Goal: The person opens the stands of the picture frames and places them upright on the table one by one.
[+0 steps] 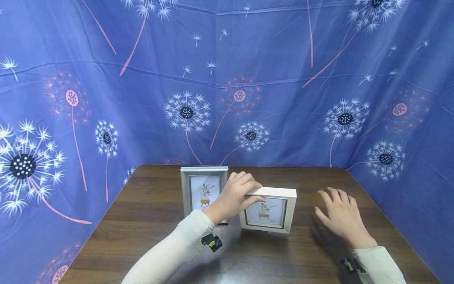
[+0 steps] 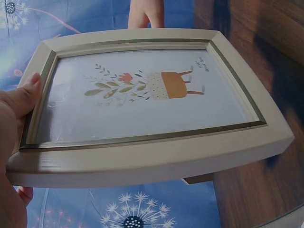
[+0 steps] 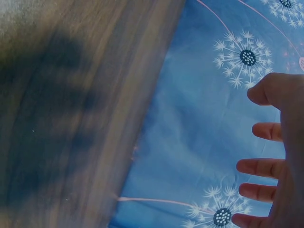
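Observation:
A cream picture frame (image 1: pixel 291 211) with a potted-plant print is held by its top left corner in my left hand (image 1: pixel 235 197). In the left wrist view the thumb lies on the front of the frame (image 2: pixel 142 164), and part of the fingers is behind it. To the left, a grey picture frame (image 1: pixel 186 193) with a similar print stands upright, partly covered by my left hand and forearm. My right hand (image 1: pixel 340 215) is over the right side of the table, fingers spread and touching nothing. The right wrist view shows those fingers (image 3: pixel 260 167) apart from one another.
The brown wooden table (image 1: pixel 142 221) has its far edge against a blue cloth (image 1: pixel 283 98) with a dandelion pattern. The cloth also hangs along both sides. Dark bands with small devices sit at both wrists.

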A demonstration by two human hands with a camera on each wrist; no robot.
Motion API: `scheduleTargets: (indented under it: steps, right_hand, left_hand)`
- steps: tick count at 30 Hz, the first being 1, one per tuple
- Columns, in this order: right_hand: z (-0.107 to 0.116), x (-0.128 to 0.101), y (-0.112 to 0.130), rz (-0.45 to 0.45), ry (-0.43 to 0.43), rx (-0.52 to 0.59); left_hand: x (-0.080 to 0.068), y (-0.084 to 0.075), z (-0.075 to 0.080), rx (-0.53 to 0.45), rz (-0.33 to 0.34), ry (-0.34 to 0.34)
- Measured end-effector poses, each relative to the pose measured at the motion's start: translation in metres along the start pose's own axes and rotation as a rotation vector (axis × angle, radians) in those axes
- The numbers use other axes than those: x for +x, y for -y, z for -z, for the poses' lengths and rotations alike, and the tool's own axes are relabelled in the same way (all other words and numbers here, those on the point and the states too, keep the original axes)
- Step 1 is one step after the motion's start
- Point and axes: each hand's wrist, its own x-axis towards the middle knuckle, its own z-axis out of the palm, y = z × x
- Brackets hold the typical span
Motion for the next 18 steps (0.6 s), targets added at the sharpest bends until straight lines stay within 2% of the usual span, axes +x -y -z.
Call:
scheduleTargets:
  steps: [8, 18]
  right_hand:
    - [-0.0037, -0.0035, 0.0027, 0.000, 0.008, 0.000]
    - [-0.0053, -0.0051, 0.0035, 0.003, -0.001, 0.005]
  left_hand:
    - [-0.0011, -0.0012, -0.0004, -0.019, 0.075, 0.026]
    - [-0.0006, -0.0008, -0.0003, -0.027, 0.096, 0.049]
